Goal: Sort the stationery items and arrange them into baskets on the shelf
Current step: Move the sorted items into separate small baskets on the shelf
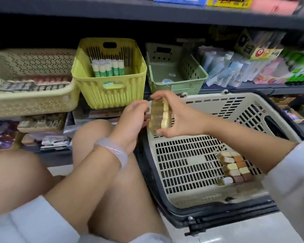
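Two hands meet over the far rim of a beige shopping basket (191, 172) that stands on the floor beside the person's bare knees. The right hand (175, 116) has its grip clasped around a clear packet of small pale erasers (161, 116), thumb at the top end and fingers curled under the bottom end, so the packet stands roughly upright. The left hand (130, 120), with a pale bangle (111, 151) on its wrist, touches the packet's left side; its fingertips are hidden behind the hand, so I cannot tell whether that grip is clenched on the packet or merely resting against it.

Inside the shopping basket, near its right wall, lies another packet of cream, tan and brown erasers (235, 168), partly covered by the right forearm.

On the shelf (253, 88) straight ahead stand three smaller baskets side by side. The yellow basket (109, 95) in the middle holds a row of white and green glue sticks (108, 68) standing upright against its back wall. To its right, the green basket (191, 81) holds only a couple of small items, too blurred to name. To its left, the cream perforated basket (30, 100) is filled with rows of small goods, also blurred. Further right on the shelf lean packets of assorted stationery (235, 71).
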`<state>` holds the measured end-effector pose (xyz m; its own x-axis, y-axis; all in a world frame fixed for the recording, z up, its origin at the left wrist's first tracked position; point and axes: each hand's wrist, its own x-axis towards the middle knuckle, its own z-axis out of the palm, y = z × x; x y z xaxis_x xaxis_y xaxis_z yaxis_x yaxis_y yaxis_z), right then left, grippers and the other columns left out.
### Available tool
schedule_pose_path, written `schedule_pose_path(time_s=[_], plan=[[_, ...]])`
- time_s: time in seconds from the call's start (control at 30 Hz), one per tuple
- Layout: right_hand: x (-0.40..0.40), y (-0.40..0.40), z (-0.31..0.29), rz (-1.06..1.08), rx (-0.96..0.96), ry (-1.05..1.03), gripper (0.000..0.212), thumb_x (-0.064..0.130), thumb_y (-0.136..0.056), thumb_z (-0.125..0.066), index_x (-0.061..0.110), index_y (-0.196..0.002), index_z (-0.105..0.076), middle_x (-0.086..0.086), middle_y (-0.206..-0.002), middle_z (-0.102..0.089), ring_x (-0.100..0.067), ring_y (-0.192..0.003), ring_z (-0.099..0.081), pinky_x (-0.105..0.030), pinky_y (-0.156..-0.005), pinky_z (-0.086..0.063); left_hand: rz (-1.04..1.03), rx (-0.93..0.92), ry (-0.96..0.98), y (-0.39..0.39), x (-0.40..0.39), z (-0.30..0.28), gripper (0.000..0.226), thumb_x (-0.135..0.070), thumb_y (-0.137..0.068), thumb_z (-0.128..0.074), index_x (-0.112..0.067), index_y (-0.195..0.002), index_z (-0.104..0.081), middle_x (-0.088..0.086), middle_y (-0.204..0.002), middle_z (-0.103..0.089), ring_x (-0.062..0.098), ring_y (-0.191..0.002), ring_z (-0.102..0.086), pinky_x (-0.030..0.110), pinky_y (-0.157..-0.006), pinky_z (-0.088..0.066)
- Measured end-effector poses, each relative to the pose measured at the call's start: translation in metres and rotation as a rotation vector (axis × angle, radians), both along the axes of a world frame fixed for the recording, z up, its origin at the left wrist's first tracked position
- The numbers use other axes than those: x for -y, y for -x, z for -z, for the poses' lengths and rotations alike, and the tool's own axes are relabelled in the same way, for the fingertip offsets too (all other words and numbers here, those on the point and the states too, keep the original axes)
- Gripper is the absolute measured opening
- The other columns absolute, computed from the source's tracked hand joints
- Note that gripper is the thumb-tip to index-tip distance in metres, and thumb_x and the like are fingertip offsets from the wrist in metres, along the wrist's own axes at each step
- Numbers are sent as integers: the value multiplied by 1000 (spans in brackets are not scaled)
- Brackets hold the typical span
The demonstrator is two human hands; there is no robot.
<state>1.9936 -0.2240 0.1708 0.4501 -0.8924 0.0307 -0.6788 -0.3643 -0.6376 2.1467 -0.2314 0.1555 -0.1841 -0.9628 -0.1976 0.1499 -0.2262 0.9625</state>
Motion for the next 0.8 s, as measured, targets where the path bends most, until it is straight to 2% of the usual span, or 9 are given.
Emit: schedule_pose_path(time_s=[0.03,0.1,0.2,0.33,0.4,0.47,0.57,0.67,0.8], plan=[[-1,-7,-4,-13,-2,18,85,18,-67,-80,13,-135,-28,-1,-124,-32,-5,-114,-35,-2,-96,-25,31,-52,-72,-3,-3,-5,20,-20,-96,-39,-18,-88,-58,0,-77,-62,9,-60,-60,20,-51,-47],[1,-23,-11,-34,-1,52,87,18,-66,-80,13,-135,-28,-3,-124,-33,-8,-115,-35,-5,-97,-27,80,-188,-206,-11,-7,-16,24,-26,-97,-38,-18,-90,-59,-2,-67,-64,7,-49,-61,17,-42,-45],[9,-41,-17,-71,-4,94,94,24,-64,-83,15,-138,-26,-1,-127,-32,-9,-120,-35,-11,-101,-28,45,-339,-261,-22,-6,-30,28,-33,-97,-41,-18,-87,-63,-2,-68,-67,9,-52,-65,20,-45,-50],[22,-52,-22,-106,68,80,103,37,-60,-83,24,-140,-19,6,-135,-28,-7,-129,-29,-21,-109,-25,-21,-366,-284,-30,4,-39,31,-38,-95,-45,-20,-78,-65,-2,-61,-71,10,-53,-67,21,-43,-51],[31,-53,-24,-95,182,26,94,45,-67,-73,27,-140,-17,8,-129,-35,-7,-122,-38,-19,-104,-32,14,-384,-298,-32,13,-38,34,-40,-94,-46,-23,-75,-68,-2,-66,-72,12,-56,-68,23,-46,-52],[45,-48,-26,-63,345,-11,67,47,-83,-58,25,-136,-25,4,-122,-48,-5,-111,-50,-15,-92,-41,55,-409,-287,-35,22,-35,35,-39,-93,-48,-24,-72,-71,0,-64,-69,15,-52,-65,23,-44,-50],[74,-32,-33,6,471,-51,27,32,-93,-43,24,-117,-54,6,-106,-65,-4,-100,-60,-17,-84,-47,150,-379,-272,-36,36,-34,32,-41,-90,-52,-18,-79,-72,7,-65,-67,19,-48,-60,22,-41,-47],[108,-19,-41,51,619,-170,34,35,-91,-39,23,-89,-70,2,-89,-71,-14,-86,-63,-27,-81,-48,229,-361,-254,-31,54,-39,37,-44,-89,-50,-16,-84,-74,10,-69,-67,19,-46,-59,21,-41,-46],[144,-11,-45,51,600,-208,42,37,-93,-38,20,-75,-72,2,-78,-69,-10,-73,-60,-21,-70,-48,273,-390,-253,-25,82,-49,40,-49,-88,-47,-16,-98,-68,8,-69,-65,16,-47,-58,21,-42,-47]])
